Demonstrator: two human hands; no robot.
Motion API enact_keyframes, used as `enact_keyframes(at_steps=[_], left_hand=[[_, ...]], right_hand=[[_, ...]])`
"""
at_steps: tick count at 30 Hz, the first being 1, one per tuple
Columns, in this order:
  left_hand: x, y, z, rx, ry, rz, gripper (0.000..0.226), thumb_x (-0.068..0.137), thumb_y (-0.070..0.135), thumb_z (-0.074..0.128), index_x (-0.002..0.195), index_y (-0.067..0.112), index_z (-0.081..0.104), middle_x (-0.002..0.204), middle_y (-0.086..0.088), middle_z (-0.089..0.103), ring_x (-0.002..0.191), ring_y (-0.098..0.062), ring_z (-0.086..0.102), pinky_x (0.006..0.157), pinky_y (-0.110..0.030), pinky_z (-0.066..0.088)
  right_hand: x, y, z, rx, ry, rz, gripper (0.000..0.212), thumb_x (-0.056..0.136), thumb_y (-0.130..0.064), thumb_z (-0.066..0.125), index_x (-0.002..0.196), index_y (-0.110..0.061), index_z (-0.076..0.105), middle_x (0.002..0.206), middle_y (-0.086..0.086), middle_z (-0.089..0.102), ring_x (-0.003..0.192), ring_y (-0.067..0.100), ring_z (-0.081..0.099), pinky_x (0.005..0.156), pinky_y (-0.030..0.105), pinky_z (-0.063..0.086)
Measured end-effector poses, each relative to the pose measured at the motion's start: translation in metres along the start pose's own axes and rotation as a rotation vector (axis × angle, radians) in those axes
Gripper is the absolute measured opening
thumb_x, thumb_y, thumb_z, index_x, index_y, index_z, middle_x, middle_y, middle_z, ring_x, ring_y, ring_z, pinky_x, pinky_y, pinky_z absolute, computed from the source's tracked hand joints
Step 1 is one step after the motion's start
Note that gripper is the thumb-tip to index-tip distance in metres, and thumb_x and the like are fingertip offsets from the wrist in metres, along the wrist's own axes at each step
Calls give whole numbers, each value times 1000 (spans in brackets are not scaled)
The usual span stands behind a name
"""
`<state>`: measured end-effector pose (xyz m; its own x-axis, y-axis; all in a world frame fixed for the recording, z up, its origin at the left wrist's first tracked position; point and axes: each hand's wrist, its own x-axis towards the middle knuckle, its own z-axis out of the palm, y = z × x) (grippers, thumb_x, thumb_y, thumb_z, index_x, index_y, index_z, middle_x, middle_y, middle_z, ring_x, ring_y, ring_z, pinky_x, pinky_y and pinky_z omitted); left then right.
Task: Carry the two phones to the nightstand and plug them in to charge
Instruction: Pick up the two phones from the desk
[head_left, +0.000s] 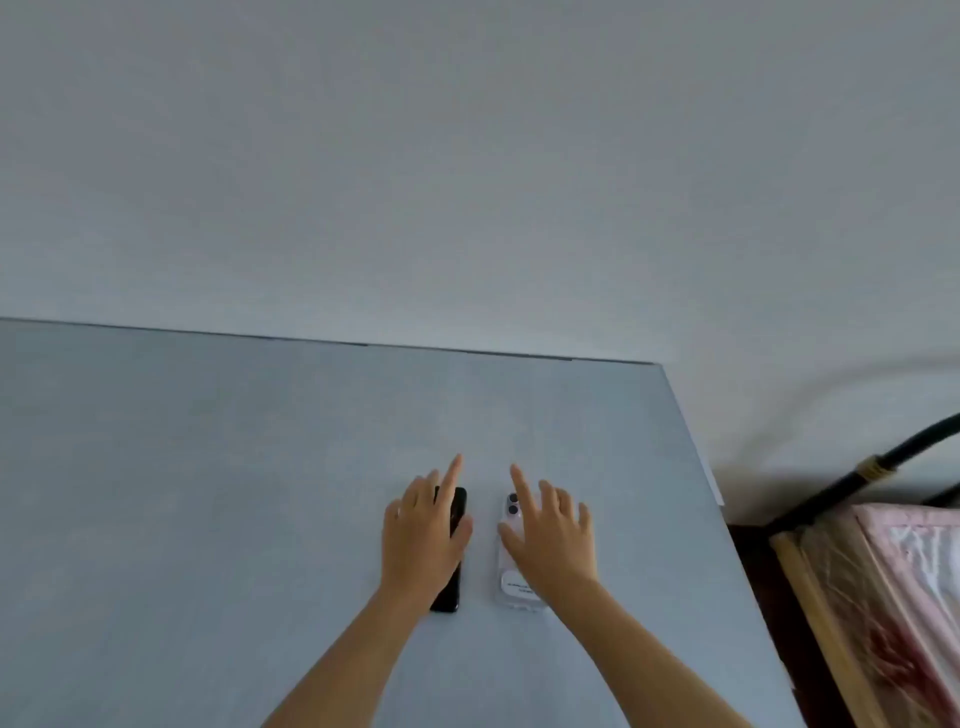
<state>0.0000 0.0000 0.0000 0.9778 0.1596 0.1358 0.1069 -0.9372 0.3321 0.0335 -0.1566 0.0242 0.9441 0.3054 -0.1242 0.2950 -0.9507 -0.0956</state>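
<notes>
Two phones lie side by side on a pale blue-grey table (208, 467). The black phone (457, 506) is on the left, mostly covered by my left hand (423, 535), whose fingers are spread over it. The white phone (511, 584) in a clear case lies camera side up on the right, with a round white sticker near its lower end. My right hand (553, 540) hovers over its right part with fingers apart. Neither hand has closed around a phone.
The table's right edge (696, 467) runs diagonally toward me. Beyond it stands a bed with a black metal frame (883, 462) and a pink patterned cover (914, 561). A plain grey-white wall (467, 156) rises behind the table.
</notes>
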Motion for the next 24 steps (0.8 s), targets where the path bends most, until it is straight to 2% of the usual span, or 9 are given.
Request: enact_keyframes(at_steps=[3,5,11,14,17,20,24], left_hand=[[-6,-5,24,36,-137,-108,77,90,58,41,151,36,-1,157,-10,24,143,-25,26,108,-40,35],[-10,-8,36,38,-200,-184,84,86,65,41,151,36,-5,159,-12,16,145,-26,21,109,-39,32],[-6,-9,50,63,-287,-325,99,81,73,43,152,19,0,161,-13,3,148,-26,10,111,-39,28],[-3,-8,52,66,-271,-351,99,79,74,44,152,20,4,160,-13,7,147,-26,13,108,-37,32],[-2,-7,52,6,-253,-366,97,78,71,52,151,22,12,157,-14,15,143,-26,22,102,-33,41],[-2,-4,49,-60,-204,-389,83,77,61,62,142,22,28,144,-8,34,126,-22,44,85,-28,48],[-1,3,45,-128,-183,-424,70,77,49,67,134,21,37,134,-3,44,116,-20,51,78,-26,48]], right_hand=[[1,-4,26,18,-99,95,77,91,-61,35,150,-33,-7,155,18,19,142,33,23,114,44,24],[4,-7,41,52,-136,155,82,88,-65,37,150,-32,-6,156,20,16,141,35,24,113,43,26],[16,-17,62,79,-169,278,95,82,-70,44,151,-27,-6,155,26,7,140,37,23,112,40,30],[22,-19,66,94,-172,354,97,84,-68,44,151,-21,-7,154,29,5,140,38,24,111,38,32],[24,-20,67,96,-189,394,96,85,-65,46,151,-20,-8,153,29,7,140,36,24,104,38,42],[26,-22,68,98,-205,412,94,85,-64,47,150,-24,-9,154,27,5,139,34,23,92,40,51],[25,-22,66,124,-180,414,83,89,-56,47,150,-27,-1,153,27,8,137,35,24,88,38,54]])
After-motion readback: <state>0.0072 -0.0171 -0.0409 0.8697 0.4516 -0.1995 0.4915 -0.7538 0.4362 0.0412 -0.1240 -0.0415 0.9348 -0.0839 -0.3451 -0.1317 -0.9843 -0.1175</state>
